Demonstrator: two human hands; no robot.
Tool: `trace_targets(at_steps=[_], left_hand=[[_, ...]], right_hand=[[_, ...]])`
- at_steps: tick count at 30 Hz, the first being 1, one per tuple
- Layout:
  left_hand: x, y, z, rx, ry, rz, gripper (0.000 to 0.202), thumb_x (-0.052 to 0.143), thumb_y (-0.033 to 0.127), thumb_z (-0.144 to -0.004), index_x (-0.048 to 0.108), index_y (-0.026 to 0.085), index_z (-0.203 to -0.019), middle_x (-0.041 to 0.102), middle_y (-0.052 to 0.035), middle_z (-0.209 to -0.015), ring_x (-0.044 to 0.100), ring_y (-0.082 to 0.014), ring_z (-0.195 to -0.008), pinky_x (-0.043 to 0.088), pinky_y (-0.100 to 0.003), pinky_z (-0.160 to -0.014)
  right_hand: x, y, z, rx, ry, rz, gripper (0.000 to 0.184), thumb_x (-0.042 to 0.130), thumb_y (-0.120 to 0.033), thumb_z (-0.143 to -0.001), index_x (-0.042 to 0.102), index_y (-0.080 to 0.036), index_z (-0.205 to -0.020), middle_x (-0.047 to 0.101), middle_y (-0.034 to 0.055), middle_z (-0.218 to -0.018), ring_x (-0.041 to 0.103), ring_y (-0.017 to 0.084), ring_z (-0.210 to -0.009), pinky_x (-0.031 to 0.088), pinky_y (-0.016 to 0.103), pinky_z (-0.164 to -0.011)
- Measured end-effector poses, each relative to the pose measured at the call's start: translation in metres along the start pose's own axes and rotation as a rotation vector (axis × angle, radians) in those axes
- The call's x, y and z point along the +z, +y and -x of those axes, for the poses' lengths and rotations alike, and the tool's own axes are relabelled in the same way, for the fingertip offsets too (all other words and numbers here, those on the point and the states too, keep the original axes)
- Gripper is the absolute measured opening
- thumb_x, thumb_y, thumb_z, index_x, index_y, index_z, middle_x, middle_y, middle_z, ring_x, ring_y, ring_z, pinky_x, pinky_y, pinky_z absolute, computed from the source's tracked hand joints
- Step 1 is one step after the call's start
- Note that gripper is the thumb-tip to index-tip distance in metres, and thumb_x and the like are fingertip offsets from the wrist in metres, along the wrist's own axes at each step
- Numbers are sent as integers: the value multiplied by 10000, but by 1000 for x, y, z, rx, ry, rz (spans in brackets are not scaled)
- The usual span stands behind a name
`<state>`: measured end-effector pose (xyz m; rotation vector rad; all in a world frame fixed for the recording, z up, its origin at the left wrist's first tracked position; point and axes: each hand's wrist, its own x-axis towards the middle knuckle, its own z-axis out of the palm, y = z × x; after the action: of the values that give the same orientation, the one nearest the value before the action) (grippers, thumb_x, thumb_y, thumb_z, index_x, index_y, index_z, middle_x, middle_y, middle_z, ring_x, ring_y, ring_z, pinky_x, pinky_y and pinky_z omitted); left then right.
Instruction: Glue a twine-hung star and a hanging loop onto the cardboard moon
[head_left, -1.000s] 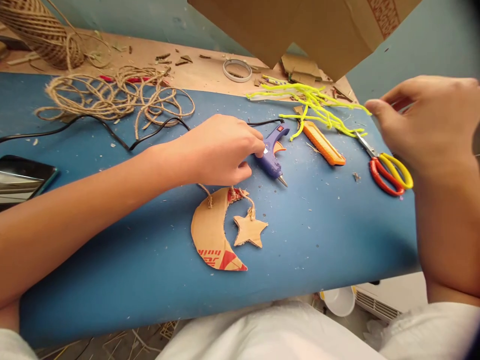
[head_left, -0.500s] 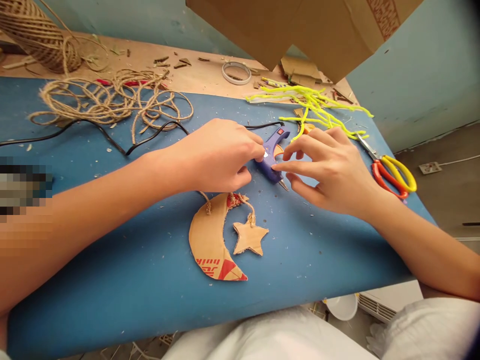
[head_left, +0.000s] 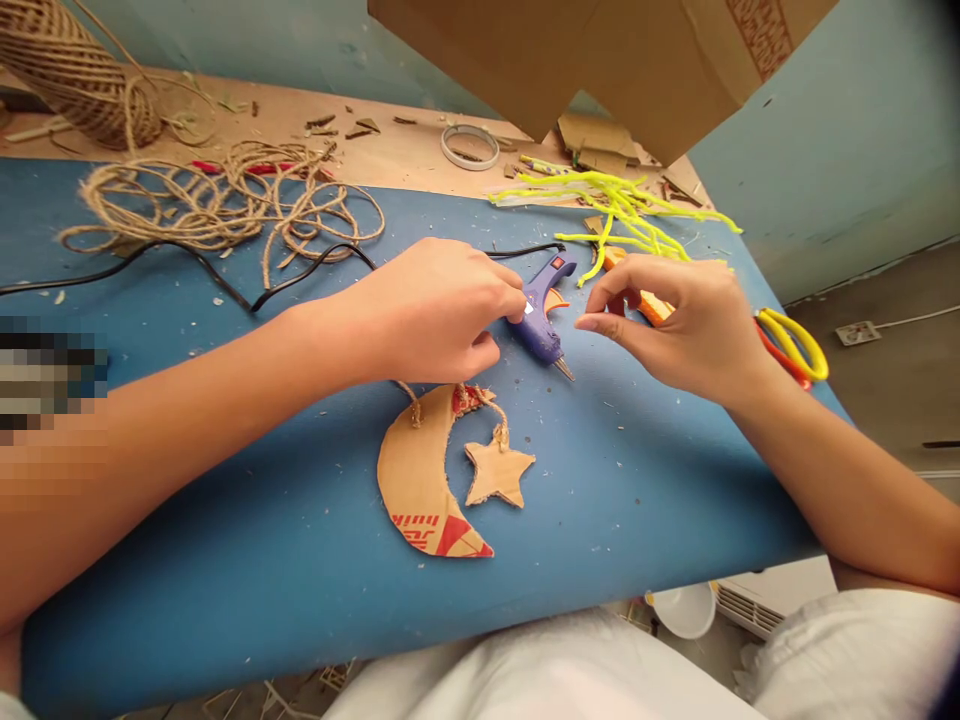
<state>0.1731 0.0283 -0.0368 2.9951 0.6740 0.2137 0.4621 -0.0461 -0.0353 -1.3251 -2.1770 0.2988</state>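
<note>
My left hand is curled shut, its fingertips against or just over the blue hot glue gun; what they hold, if anything, is hidden. To the right of the glue gun, my right hand has thumb and forefinger pressed together, apart from the gun; anything in that pinch is too small to make out. Below my left hand lies a cardboard crescent moon with red print and twine tied at its top. A cardboard star hangs on twine from the moon's upper tip, lying flat.
Loose jute twine and a twine spool lie at the back left, with a black cord in front. Yellow pipe cleaners, an orange-handled tool and scissors are rightward. A tape ring and cardboard stand behind.
My right hand has moved right, away from the glue gun, and its spread fingers have come together in a pinch, now covering the scissor blades. My left hand has stayed in place.
</note>
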Motion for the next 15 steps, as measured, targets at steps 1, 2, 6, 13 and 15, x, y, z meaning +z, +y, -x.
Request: trace_targets(at_steps=[1,2,6,13,15], left_hand=[[0,0,0,-3,-3,0,404,646,233,-939,888,375,-1229,892,31,-1298,847,-272,-1161,624,-411,-1074],[0,0,0,-2,-6,0,396,644,239,-943,886,374,-1226,890,31,-1297,848,-275,-1161,622,-415,-1081],[0,-1,-1,5,-14,16,374,637,273,-961,885,364,-1227,891,18,-1278,846,-294,-1173,623,-441,-1103],[1,-2,1,16,33,32,404,641,242,-913,909,339,-1201,910,-2,-1217,844,-291,-1127,652,-429,-1029],[0,-2,1,6,33,29,397,657,240,-907,918,325,-1194,912,-14,-1227,845,-295,-1122,652,-419,-1008]], right_hand=[[0,0,-1,47,4,-29,273,841,-476,-1056,717,-284,-907,784,-7,-800,629,195,-661,490,413,-716],[1,0,-2,86,5,-44,320,794,-503,-1089,698,-279,-881,751,-14,-736,588,181,-614,473,403,-691],[-6,5,-7,172,72,69,530,599,-519,-1181,509,-274,-720,601,-9,-608,465,168,-569,407,404,-667],[-60,42,-10,286,381,645,219,579,-357,-1137,737,-287,-1271,765,178,-1241,633,320,-890,435,516,-853],[-62,46,-12,249,319,575,567,656,-333,-1091,607,-256,-1650,654,239,-1621,711,350,-1052,514,536,-935]])
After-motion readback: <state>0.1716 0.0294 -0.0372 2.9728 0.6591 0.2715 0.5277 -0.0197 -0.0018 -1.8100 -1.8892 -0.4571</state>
